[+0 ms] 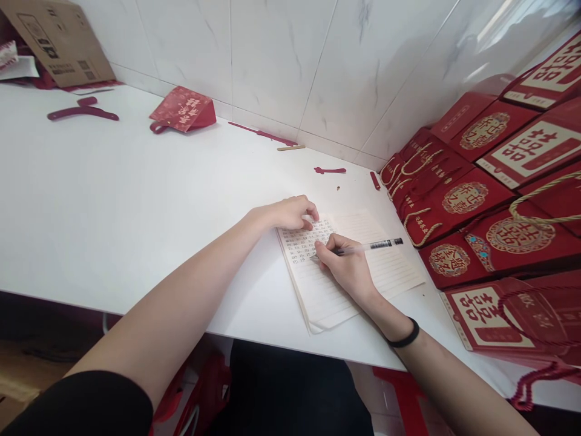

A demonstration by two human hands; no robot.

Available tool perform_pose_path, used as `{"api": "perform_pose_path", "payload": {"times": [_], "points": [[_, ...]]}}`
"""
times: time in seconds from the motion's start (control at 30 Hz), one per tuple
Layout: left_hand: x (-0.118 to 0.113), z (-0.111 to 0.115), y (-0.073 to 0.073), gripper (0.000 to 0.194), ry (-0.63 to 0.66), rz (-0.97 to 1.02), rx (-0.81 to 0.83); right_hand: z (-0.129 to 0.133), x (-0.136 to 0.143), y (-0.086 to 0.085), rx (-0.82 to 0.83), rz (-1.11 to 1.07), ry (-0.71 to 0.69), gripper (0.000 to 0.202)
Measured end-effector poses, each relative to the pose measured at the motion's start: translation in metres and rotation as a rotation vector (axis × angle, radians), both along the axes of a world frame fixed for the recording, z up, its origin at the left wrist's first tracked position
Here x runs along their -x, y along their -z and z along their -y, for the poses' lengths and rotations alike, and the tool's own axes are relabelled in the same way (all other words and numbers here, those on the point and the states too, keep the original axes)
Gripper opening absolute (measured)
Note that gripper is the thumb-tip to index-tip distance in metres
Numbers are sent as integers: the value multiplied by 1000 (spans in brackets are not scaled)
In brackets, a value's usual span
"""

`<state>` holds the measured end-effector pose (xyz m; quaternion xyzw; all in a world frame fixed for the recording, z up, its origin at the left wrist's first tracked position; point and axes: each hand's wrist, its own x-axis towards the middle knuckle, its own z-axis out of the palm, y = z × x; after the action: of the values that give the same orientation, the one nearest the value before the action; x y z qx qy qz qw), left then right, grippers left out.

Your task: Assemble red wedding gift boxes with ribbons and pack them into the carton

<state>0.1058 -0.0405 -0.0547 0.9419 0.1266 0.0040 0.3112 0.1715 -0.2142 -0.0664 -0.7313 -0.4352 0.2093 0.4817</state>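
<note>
An open lined notebook [327, 303] lies on the white table, with rows of handwriting on the upper part of its left page. My right hand [347, 266] grips a pen [380, 244] with a clear barrel and dark cap end; its tip meets the page at the last written row. A black band circles my right wrist. At the notebook's top left edge rests my left hand [295, 213], fingers apart and slightly curled, touching the page and holding nothing.
Red gift bags and boxes [467, 197] are stacked along the right side. A small red box [185, 110], red strips [83, 113] and a thin wooden stick [291, 148] lie toward the tiled wall. A cardboard box [61, 42] stands at the far left.
</note>
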Motion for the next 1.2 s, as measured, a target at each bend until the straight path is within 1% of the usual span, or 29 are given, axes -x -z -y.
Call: {"api": "perform_pose_path", "payload": {"times": [0.2, 0.43, 0.6, 0.77, 0.93, 1.2], "points": [[-1, -3, 4, 31, 13, 15, -5, 0, 0, 1, 20, 17, -11, 35], [-1, -2, 4, 31, 12, 19, -5, 0, -1, 3, 14, 22, -22, 33], [-1, -2, 5, 31, 8, 16, -3, 0, 0, 1, 23, 14, -14, 32], [-1, -3, 4, 30, 2, 15, -2, -1, 1, -1, 19, 14, 42, 31], [0, -2, 2, 31, -4, -3, 2, -1, 1, -2, 44, 45, 36, 31], [-1, -2, 4, 32, 5, 2, 5, -1, 2, -2, 48, 57, 27, 31]]}}
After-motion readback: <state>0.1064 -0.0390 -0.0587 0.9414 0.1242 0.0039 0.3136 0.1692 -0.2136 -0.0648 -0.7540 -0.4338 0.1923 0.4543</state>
